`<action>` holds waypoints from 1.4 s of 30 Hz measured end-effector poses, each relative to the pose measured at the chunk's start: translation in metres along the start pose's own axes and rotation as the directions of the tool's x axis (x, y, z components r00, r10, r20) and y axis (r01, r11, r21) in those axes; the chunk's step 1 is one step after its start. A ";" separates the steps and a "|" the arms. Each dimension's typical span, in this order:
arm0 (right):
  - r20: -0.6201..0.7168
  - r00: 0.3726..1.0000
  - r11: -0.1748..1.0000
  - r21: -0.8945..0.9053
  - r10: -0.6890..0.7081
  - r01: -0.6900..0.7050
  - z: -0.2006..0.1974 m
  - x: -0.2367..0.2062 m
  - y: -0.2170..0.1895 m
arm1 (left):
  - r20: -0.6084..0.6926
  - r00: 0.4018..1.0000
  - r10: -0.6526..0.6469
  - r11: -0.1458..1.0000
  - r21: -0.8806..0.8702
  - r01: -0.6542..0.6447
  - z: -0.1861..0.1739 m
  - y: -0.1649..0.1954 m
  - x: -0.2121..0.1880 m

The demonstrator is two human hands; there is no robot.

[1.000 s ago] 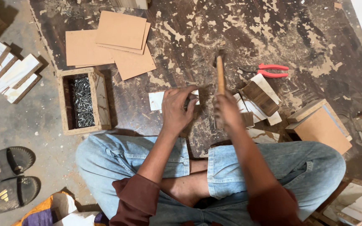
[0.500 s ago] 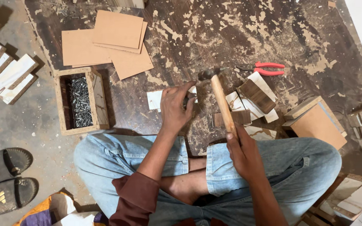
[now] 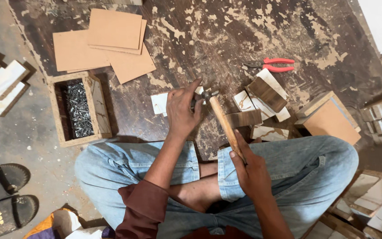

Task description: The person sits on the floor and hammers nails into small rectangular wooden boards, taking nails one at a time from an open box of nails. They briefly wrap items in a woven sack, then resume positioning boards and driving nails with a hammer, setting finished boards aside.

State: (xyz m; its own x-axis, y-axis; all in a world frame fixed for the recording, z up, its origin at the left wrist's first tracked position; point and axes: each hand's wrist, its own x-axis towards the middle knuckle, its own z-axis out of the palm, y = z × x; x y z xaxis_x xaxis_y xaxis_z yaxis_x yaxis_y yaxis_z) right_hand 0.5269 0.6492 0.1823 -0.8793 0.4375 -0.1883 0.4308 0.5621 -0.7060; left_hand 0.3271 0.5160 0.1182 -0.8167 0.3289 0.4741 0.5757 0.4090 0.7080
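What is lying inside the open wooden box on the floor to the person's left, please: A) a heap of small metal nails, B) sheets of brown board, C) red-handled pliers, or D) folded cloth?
A: the wooden box holds a dark heap of small metal nails, while the red-handled pliers and the brown boards lie outside it on the work surface.

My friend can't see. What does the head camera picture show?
A person sitting cross-legged holds a wooden-handled hammer in the right hand, its head by the left hand, which presses small white pieces to the worn floor. A box of nails sits nearby.
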 end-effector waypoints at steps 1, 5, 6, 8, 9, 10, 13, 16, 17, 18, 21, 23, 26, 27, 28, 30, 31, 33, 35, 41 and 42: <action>-0.022 0.999 0.999 0.024 -0.040 0.041 0.000 -0.002 -0.001 | -0.008 1.000 0.007 1.000 0.008 -0.007 0.000 0.000 0.000; -0.088 0.994 0.995 0.069 -0.071 0.078 0.005 -0.005 -0.004 | 0.004 1.000 -0.010 1.000 0.001 0.010 0.002 -0.002 -0.001; -0.093 0.995 0.997 0.064 -0.041 0.048 0.006 -0.005 -0.005 | 0.006 1.000 -0.017 1.000 -0.008 0.018 0.002 -0.002 -0.001; -0.004 0.996 0.995 0.038 0.093 -0.092 0.007 -0.005 -0.005 | -0.001 1.000 -0.010 1.000 -0.008 0.010 0.002 -0.002 -0.001; 0.034 0.987 0.988 0.023 0.154 -0.155 0.007 -0.005 -0.005 | -0.014 1.000 0.006 1.000 0.004 -0.006 0.002 -0.003 -0.001; -0.020 0.999 0.997 0.064 0.031 -0.029 0.007 -0.005 -0.005 | -0.029 0.999 0.027 1.000 0.016 -0.026 0.002 -0.003 -0.001; -0.114 0.976 0.974 0.113 -0.185 0.198 0.007 -0.003 -0.002 | -0.011 1.000 0.012 1.000 0.017 -0.011 0.002 -0.003 -0.001; -0.098 0.986 0.987 0.078 -0.133 0.141 0.009 -0.002 0.002 | -0.016 1.000 0.017 1.000 0.006 -0.017 0.002 -0.004 -0.001; -0.078 0.990 0.990 0.069 -0.119 0.124 0.011 0.000 0.004 | -0.001 1.000 -0.008 1.000 -0.002 0.008 0.002 -0.004 0.000; -0.058 0.993 0.993 0.062 -0.099 0.103 0.011 0.002 0.007 | 0.020 0.999 -0.035 0.999 -0.010 0.035 0.002 -0.004 0.000; -0.099 0.995 0.992 0.123 0.011 0.001 0.012 0.020 0.012 | 0.051 0.999 -0.014 1.000 0.017 0.013 0.002 -0.003 0.003; -0.148 0.986 0.996 0.001 -0.083 0.084 0.014 0.051 0.014 | 0.033 0.999 0.033 0.998 0.050 -0.034 0.000 -0.001 0.005; -0.191 0.946 0.941 -0.264 -0.264 0.209 0.029 0.124 0.016 | 0.014 0.996 0.084 0.990 0.113 -0.085 -0.003 0.003 0.007; -0.180 0.965 0.889 -0.449 -0.191 0.092 0.040 0.153 0.016 | 0.025 0.996 0.087 0.985 0.149 -0.090 -0.004 0.004 0.009; -0.111 0.987 0.924 -0.376 -0.120 0.070 0.046 0.178 0.020 | 0.036 0.995 0.089 0.978 0.185 -0.094 -0.004 0.005 0.010; -0.116 0.957 0.878 -0.440 -0.267 0.191 0.061 0.200 0.036 | 0.104 0.992 0.069 0.973 0.214 -0.090 -0.006 0.005 0.014; -0.162 0.865 0.754 -0.582 -0.475 0.306 0.068 0.208 0.043 | 0.140 0.988 0.061 0.970 0.224 -0.091 -0.006 0.005 0.015; -0.042 0.755 0.655 -0.531 -0.654 0.538 0.080 0.219 0.053 | 0.214 0.977 0.008 0.979 0.195 -0.051 -0.008 0.005 0.019; 0.216 0.717 0.724 -0.058 -0.663 0.687 0.095 0.219 0.058 | 0.262 0.965 -0.024 0.978 0.207 -0.032 -0.012 0.006 0.021; 0.020 0.873 0.869 0.101 -0.488 0.484 0.142 0.218 0.045 | 0.461 0.875 -0.150 0.892 0.444 -0.080 -0.026 0.003 0.040; 0.055 0.904 0.904 0.079 -0.425 0.420 0.148 0.221 0.041 | 0.484 0.861 -0.155 0.880 0.464 -0.102 -0.027 -0.001 0.046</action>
State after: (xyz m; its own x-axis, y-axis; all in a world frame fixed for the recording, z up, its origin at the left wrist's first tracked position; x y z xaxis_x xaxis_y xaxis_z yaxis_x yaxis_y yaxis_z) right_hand 0.3202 0.6648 0.0110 -0.9888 0.1177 0.0917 0.0043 0.6367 -0.7711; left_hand 0.2880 0.5077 0.1537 -0.7742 0.6313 0.0453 0.6077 0.7214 0.3320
